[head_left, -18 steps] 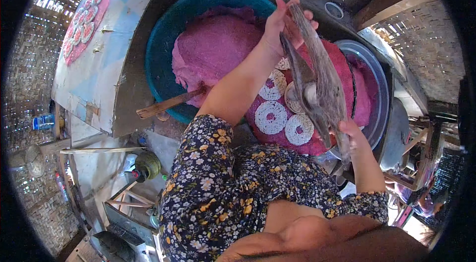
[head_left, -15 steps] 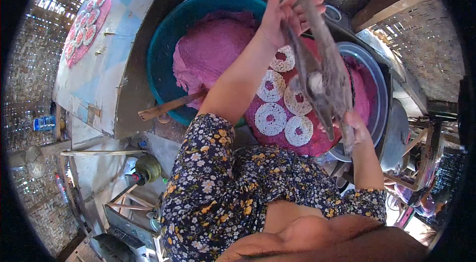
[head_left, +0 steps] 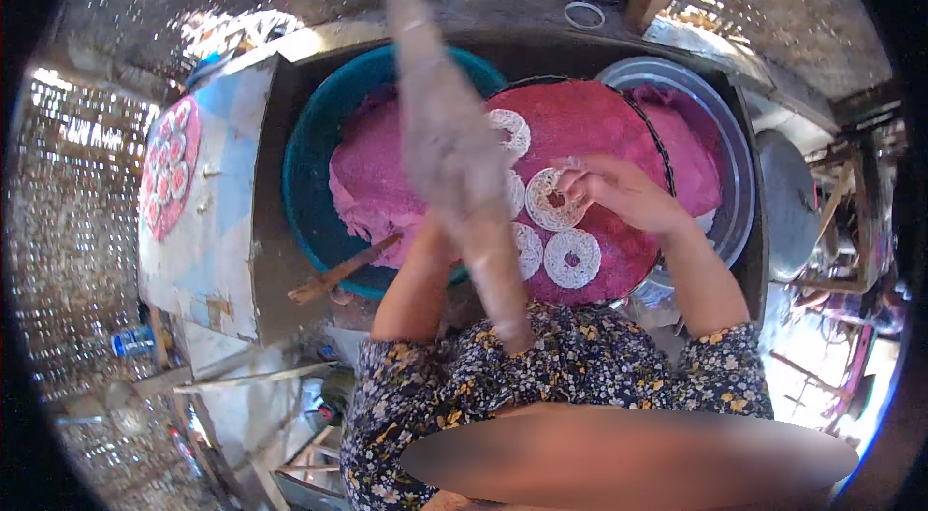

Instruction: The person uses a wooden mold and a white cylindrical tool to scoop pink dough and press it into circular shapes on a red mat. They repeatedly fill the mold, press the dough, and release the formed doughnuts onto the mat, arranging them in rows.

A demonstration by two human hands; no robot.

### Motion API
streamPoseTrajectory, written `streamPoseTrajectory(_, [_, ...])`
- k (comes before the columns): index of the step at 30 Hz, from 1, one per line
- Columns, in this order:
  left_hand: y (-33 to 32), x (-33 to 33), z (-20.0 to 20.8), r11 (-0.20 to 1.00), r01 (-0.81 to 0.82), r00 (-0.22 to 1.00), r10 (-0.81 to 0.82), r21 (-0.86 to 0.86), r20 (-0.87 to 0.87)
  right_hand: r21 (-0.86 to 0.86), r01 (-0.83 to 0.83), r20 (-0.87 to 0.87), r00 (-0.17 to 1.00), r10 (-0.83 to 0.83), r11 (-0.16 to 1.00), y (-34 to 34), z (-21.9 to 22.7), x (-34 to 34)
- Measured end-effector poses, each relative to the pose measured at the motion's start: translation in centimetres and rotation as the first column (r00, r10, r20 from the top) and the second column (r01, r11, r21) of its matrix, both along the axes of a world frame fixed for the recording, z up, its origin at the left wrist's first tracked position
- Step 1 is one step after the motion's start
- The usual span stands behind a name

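Noted first, at left: large round teal plastic basin (head_left: 302,148), holding a soft pink mass (head_left: 367,158). Beside it: broad red-pink surface (head_left: 599,129) with dark rim, material uncertain, overlapping a round translucent grey basin (head_left: 742,139) at right. Slanting across in front of the teal basin: long grey wooden piece (head_left: 448,124), motion-blurred. For sound handling, in judgement: keep the wooden piece steady and clear of the white lacy rings (head_left: 553,265); touch any ring lightly, by its rim, as probably brittle. Left hand: hidden behind the wood; cannot tell finger state. Right hand (head_left: 619,194): fingers loosely bent; cannot tell whether pinched. Smallest: nearest ring (head_left: 543,214), right at those fingertips, contact uncertain; wooden piece farther left, apart from them.
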State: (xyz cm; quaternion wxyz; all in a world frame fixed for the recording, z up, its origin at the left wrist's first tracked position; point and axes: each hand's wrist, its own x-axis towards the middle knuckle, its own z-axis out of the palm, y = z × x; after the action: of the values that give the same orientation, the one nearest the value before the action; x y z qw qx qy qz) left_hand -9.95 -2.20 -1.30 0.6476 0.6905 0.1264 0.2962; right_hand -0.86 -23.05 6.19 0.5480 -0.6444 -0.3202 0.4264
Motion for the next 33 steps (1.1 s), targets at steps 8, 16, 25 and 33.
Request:
streamPoseTrajectory(8, [5.5,-7.7,2.2,0.976,-0.04,0.973,-0.01,0.215,0.229,-0.328,0.313,0.824,0.556,0.108,0.892,-1.2,-6.3,2.1])
streamPoseTrajectory(16, [5.7,-9.7,3.1,0.985,-0.062,0.96,0.014,0.162,0.281,-0.366,0.307,0.886,0.403,0.228,0.879,-0.2,-6.0,1.5])
streamPoseTrajectory(25, [5.7,-9.9,2.8,0.987,0.006,0.942,-0.059,0.16,0.331,-0.326,0.514,0.87,0.492,0.038,0.793,-5.1,-1.7,1.3])
streamPoseTrajectory(33, [3.1,-11.0,5.5,0.961,-0.124,0.953,0.046,0.246,0.3,-0.333,0.43,0.799,0.602,0.009,0.839,-4.9,-1.7,0.1])
